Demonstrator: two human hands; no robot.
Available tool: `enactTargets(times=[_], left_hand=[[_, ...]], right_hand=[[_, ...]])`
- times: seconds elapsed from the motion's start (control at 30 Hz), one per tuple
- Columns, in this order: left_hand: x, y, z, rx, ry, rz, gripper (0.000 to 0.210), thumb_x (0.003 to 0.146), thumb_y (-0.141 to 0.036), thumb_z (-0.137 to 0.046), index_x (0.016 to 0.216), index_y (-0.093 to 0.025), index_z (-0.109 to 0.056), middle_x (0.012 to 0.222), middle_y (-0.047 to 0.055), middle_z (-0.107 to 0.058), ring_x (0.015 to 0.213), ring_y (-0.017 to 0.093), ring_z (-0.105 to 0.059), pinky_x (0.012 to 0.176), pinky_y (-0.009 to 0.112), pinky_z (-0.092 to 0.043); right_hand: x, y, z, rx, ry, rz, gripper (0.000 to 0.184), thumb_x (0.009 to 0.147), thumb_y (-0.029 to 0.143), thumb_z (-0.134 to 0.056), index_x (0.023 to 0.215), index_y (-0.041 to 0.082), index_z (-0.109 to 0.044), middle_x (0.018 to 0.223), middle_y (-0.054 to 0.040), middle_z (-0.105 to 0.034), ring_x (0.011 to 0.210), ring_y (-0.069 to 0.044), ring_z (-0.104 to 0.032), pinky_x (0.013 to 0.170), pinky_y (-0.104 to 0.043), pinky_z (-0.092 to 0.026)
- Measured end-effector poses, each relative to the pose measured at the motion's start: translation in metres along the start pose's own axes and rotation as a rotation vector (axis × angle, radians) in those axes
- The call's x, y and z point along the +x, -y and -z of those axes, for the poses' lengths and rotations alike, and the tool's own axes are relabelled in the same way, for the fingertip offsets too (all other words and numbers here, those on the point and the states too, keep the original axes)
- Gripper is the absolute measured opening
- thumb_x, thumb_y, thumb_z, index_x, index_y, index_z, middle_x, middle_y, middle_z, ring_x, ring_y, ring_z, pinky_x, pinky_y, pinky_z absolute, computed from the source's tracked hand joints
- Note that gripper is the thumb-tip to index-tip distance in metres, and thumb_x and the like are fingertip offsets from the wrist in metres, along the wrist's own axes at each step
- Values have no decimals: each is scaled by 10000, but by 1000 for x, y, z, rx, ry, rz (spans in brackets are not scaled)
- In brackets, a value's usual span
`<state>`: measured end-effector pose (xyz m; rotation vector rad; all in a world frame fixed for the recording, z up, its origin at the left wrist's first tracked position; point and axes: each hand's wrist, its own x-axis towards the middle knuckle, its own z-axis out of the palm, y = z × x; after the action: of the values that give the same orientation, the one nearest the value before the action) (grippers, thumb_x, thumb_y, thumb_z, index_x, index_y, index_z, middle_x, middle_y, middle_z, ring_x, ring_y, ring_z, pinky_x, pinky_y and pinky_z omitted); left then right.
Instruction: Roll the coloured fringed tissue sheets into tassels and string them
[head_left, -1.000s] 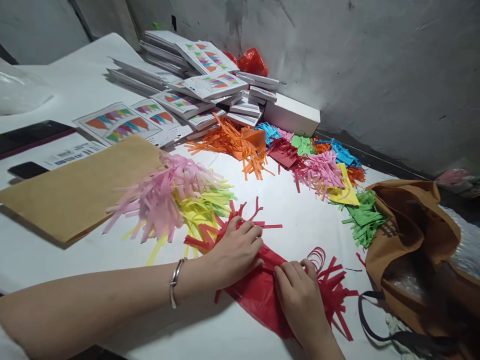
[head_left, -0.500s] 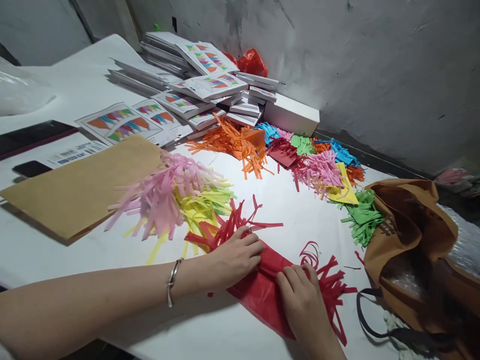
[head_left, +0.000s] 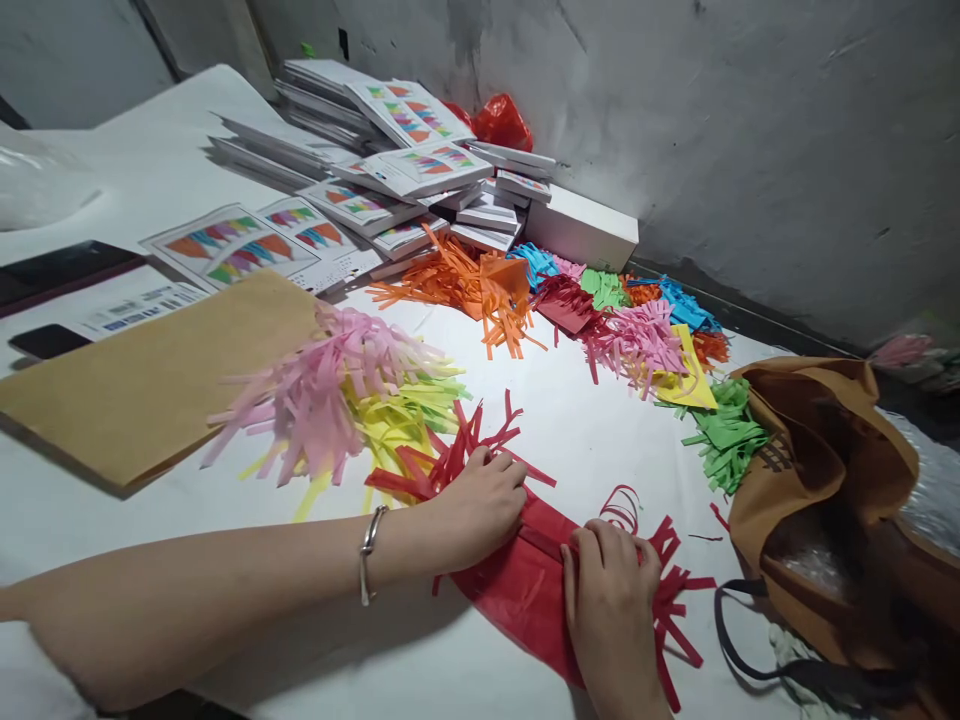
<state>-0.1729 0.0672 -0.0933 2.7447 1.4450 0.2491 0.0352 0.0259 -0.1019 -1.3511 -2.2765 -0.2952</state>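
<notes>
A sheet of red tissue paper [head_left: 517, 595] with cut fringe at both ends lies on the white table, with a folded crease along its far edge. My left hand [head_left: 484, 505] has its fingers curled onto the crease near the left fringe. At the right end, my right hand [head_left: 611, 590] grips the same crease with bent fingers. The fingertips of both hands are partly hidden. Just beyond my left hand lie pink fringed tissue [head_left: 319, 390] and yellow-green fringed tissue [head_left: 397, 415], touching the red fringe.
Orange fringed tissue [head_left: 480, 285] and several coloured bundles lie in an arc toward the wall. Printed flat packs [head_left: 420, 165] are stacked behind. A brown paper envelope [head_left: 157, 380] is at left, a brown bag [head_left: 817, 450] with a black strap at right.
My right hand has shifted slightly right and up along the crease. My left hand has moved a little, its wrist turning, and the crease looks flatter and narrower.
</notes>
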Motion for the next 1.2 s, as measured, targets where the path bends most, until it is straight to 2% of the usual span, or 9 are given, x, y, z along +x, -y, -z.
enactTargets(times=[0.1, 0.2, 0.3, 0.43, 0.6, 0.77, 0.9, 1.0, 1.2], left_hand=[[-1, 0, 1, -22, -41, -2, 132, 917, -178, -634, 788, -164, -659, 911, 75, -635, 859, 240, -521, 823, 406, -342], [-3, 2, 3, -50, -91, -51, 96, 880, -123, -649, 797, -172, -641, 901, 59, -625, 837, 227, -515, 858, 423, -336], [-4, 5, 6, -105, -132, -182, 109, 873, -161, -683, 780, -195, -640, 941, 41, -629, 877, 225, -519, 909, 431, -325], [-4, 5, 5, -122, -201, -316, 132, 921, -160, -637, 795, -197, -637, 943, 26, -635, 884, 207, -517, 957, 417, -312], [-3, 3, 3, -150, -194, -293, 180, 903, -150, -663, 732, -190, -622, 866, 16, -627, 841, 199, -509, 916, 401, -323], [-5, 3, 2, -193, -146, -272, 231, 918, -188, -666, 689, -205, -648, 840, 13, -632, 841, 200, -507, 883, 398, -316], [-8, 1, -2, -161, -142, -318, 149, 881, -191, -702, 735, -213, -677, 840, 8, -635, 832, 203, -498, 900, 425, -293], [-10, -3, 0, -116, -140, -299, 136, 866, -169, -699, 737, -200, -667, 845, 17, -637, 819, 206, -495, 887, 431, -294], [-4, -16, 7, -112, -27, -118, 162, 813, -168, -676, 657, -170, -634, 795, 52, -626, 788, 225, -516, 783, 428, -325]], right_hand=[[3, 5, 0, 123, -40, 87, 246, 1018, 132, -399, 1056, 201, -632, 959, -68, -675, 923, -242, -588, 988, -501, -315], [4, 8, -4, 211, 4, 162, 264, 1024, 106, -395, 970, 197, -637, 829, -28, -657, 821, -201, -569, 946, -443, -329], [4, 7, -7, 231, 0, 155, 274, 1022, 102, -405, 868, 196, -611, 762, -9, -623, 741, -172, -543, 889, -393, -338], [7, 6, -8, 276, 18, 119, 218, 1032, 157, -438, 912, 201, -614, 807, -7, -637, 758, -171, -560, 898, -390, -333], [7, 5, -7, 209, 25, 211, 342, 1034, 84, -334, 893, 192, -626, 779, -16, -635, 729, -172, -532, 905, -396, -338], [-8, -7, 2, 212, 31, 264, 339, 1027, 88, -341, 956, 190, -656, 888, -37, -702, 867, -201, -599, 1034, -451, -321], [-20, -14, 6, 210, -36, 287, 322, 1000, 57, -378, 1051, 177, -672, 1011, -66, -732, 1009, -236, -612, 1074, -471, -338], [-21, -11, 8, 262, -32, 231, 257, 988, 62, -435, 1008, 180, -663, 983, -67, -705, 955, -215, -620, 1043, -464, -369], [-16, -1, 8, 313, 10, -32, 196, 984, 144, -484, 833, 223, -580, 889, -25, -611, 845, -199, -575, 955, -450, -382]])
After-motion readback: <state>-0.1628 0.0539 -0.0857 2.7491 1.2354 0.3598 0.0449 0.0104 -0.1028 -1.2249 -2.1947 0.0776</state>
